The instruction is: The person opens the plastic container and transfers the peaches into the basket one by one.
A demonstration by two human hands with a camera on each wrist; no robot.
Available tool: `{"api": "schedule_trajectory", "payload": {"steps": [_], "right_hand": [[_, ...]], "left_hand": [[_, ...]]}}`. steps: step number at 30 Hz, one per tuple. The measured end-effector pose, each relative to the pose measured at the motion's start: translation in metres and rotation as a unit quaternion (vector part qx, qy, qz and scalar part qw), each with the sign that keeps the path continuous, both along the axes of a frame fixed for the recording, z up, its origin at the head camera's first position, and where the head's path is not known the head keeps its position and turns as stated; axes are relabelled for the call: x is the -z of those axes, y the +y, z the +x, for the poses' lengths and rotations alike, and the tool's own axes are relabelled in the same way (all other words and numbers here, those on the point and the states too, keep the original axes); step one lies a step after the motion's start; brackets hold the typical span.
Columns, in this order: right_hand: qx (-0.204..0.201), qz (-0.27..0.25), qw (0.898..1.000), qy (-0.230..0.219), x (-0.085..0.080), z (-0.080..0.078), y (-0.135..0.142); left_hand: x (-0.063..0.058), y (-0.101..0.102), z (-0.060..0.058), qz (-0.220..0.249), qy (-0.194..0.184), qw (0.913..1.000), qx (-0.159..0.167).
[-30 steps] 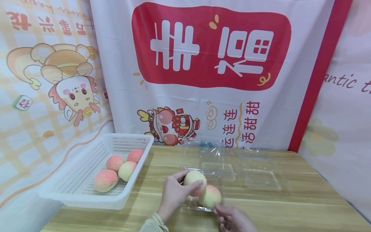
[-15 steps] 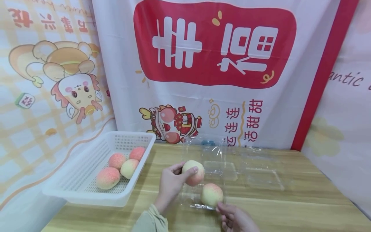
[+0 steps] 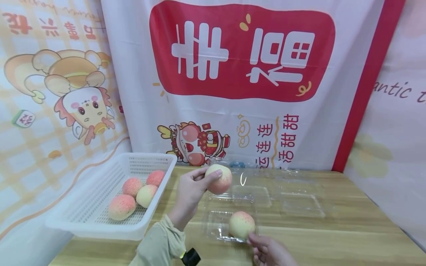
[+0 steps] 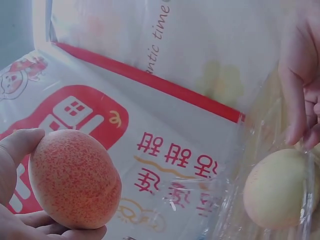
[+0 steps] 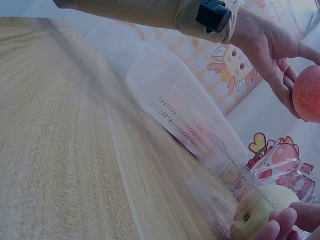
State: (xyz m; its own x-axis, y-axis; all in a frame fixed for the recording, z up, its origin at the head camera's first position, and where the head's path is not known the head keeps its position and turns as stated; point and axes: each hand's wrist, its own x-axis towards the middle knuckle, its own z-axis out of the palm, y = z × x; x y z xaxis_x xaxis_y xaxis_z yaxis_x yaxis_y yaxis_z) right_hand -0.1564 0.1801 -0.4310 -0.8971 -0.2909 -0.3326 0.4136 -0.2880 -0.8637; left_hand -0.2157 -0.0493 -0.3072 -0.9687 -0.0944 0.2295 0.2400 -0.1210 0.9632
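My left hand grips a pale yellow and pink peach, raised over the back of an open clear plastic box. In the left wrist view the thumb and fingers lie around that peach, its speckled red side showing. A second peach sits in the right part of the box. At the front right corner, my right hand pinches the box's rim beside this peach. The right wrist view shows the right fingers close against the box and the peach.
On the left stands a white perforated plastic basket with several peaches inside. Another open clear box lies on the wooden table to the right. A printed cloth hangs behind the table.
My left hand has lifted its peach up and back, out of the box and away from the other peach. The right hand stays at the box's corner.
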Motion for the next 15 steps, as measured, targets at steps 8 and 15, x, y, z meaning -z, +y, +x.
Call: {"api": "schedule_trajectory", "payload": {"steps": [8,15], "right_hand": [[0.0,-0.002,1.0,0.0,0.001,0.0,-0.001],[0.011,-0.005,1.0,-0.005,0.0,0.001,-0.001]], "left_hand": [[-0.013,-0.009,-0.003,-0.031,0.003,0.9995,-0.011],[-0.03,-0.027,-0.009,-0.065,-0.011,0.9975,-0.024]]}}
